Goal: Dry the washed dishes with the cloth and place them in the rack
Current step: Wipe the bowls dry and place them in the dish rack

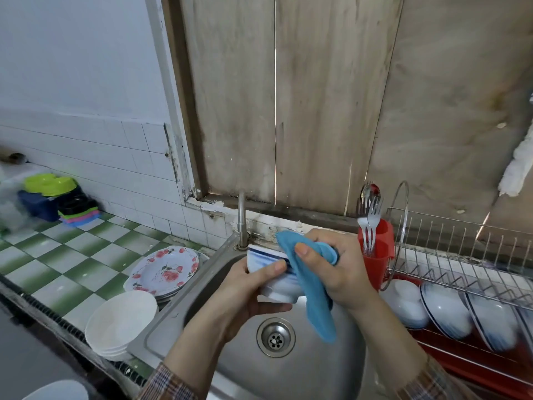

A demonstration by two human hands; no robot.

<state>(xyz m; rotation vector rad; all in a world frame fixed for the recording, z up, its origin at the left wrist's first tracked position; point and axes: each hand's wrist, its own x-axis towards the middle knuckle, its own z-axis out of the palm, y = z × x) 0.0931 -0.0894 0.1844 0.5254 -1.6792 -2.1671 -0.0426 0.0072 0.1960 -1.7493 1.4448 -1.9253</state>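
Observation:
Above the steel sink (288, 368), my left hand (245, 293) grips a white bowl with blue stripes (266, 262), tilted on its side. My right hand (331, 269) holds a blue cloth (314, 301) pressed against the bowl, and the cloth's free end hangs down toward the drain. To the right, the wire dish rack (461, 249) holds several white bowls with blue rims (447, 310) leaning in its lower row.
A red cutlery holder (377, 249) with forks and a spoon hangs on the rack's left end. Left of the sink, floral plates (167, 268) and stacked white bowls (121, 321) sit on the green-checked counter. A tap (241, 223) stands behind the sink. Coloured plastic containers (54, 197) lie far left.

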